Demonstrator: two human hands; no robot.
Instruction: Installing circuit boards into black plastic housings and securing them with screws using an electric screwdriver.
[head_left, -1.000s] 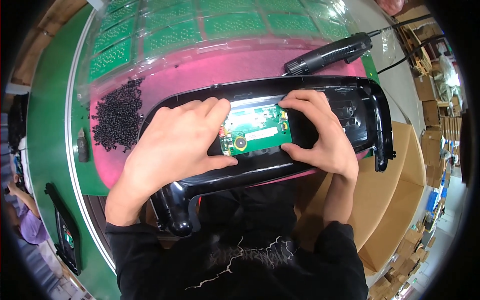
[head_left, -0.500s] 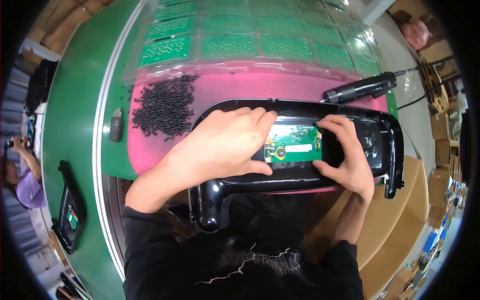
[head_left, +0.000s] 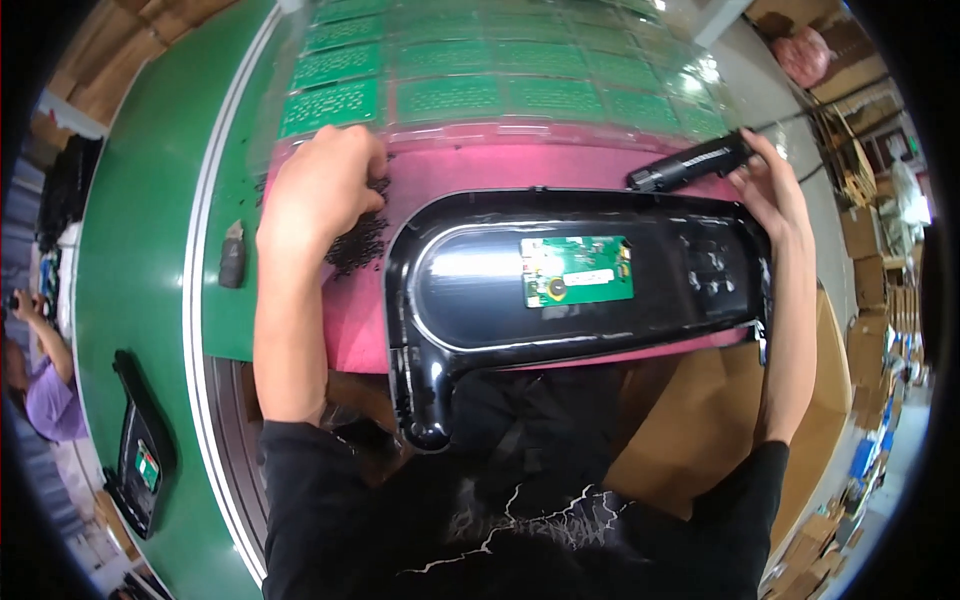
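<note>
A long black plastic housing (head_left: 480,300) lies open side up in front of me, with a green circuit board (head_left: 610,262) inside it. My left hand (head_left: 325,190) is over the pile of small black screws (head_left: 358,250). Its fingers are curled down among them; whatever is between the fingertips is hidden. At the far right my right hand (head_left: 770,190) has its thumb and fingers closed round the rear end of a black electric screwdriver (head_left: 690,166), whose tip points left. Neither hand touches the circuit board.
Clear trays of green circuit boards (head_left: 450,95) stand along the far side of the pink mat (head_left: 480,165). A small dark lump (head_left: 232,262) lies left of the mat. Another black housing (head_left: 142,450) rests farther left. A cardboard box (head_left: 700,410) is at the lower right.
Both hands have left the circuit board. My left hand went left and away to the screw pile; my right hand went right and took hold of the electric screwdriver.
</note>
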